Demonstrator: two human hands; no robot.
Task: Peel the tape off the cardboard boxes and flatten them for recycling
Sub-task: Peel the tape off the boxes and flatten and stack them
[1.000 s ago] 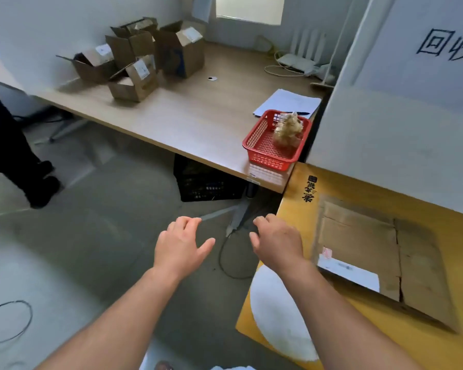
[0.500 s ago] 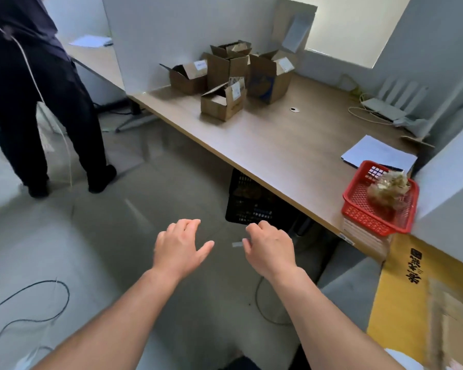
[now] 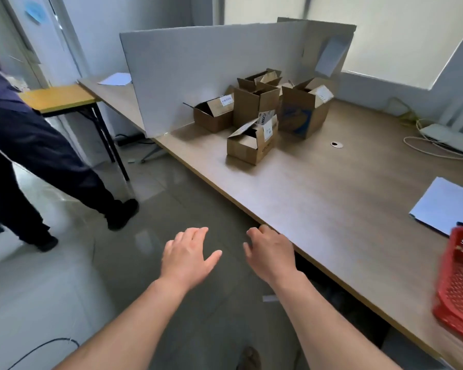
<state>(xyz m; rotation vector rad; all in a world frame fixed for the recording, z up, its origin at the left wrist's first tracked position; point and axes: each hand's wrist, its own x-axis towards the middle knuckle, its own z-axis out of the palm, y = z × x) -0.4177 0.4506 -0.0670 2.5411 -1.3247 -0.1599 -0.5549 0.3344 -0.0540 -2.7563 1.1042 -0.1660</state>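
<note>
Several small cardboard boxes with white labels stand in a cluster at the far side of the wooden table (image 3: 318, 198). The nearest box (image 3: 251, 141) has its flaps open; a larger box (image 3: 304, 113) with blue print stands behind it. My left hand (image 3: 187, 255) hovers over the floor, fingers spread, palm down, holding nothing. My right hand (image 3: 270, 252) hangs at the table's near edge with loosely curled fingers, also holding nothing. Both hands are far short of the boxes.
A grey partition board (image 3: 198, 73) stands behind the boxes. A red basket (image 3: 457, 295) sits at the table's right edge beside white paper (image 3: 444, 204). A person in dark clothes (image 3: 30, 156) stands on the left by a yellow table (image 3: 56, 98). Cables lie at the far right.
The view has swung left and closer to the table, so the boxes are nearer and the yellow surface with flattened cardboard has left the view. Both hands keep the same pose.
</note>
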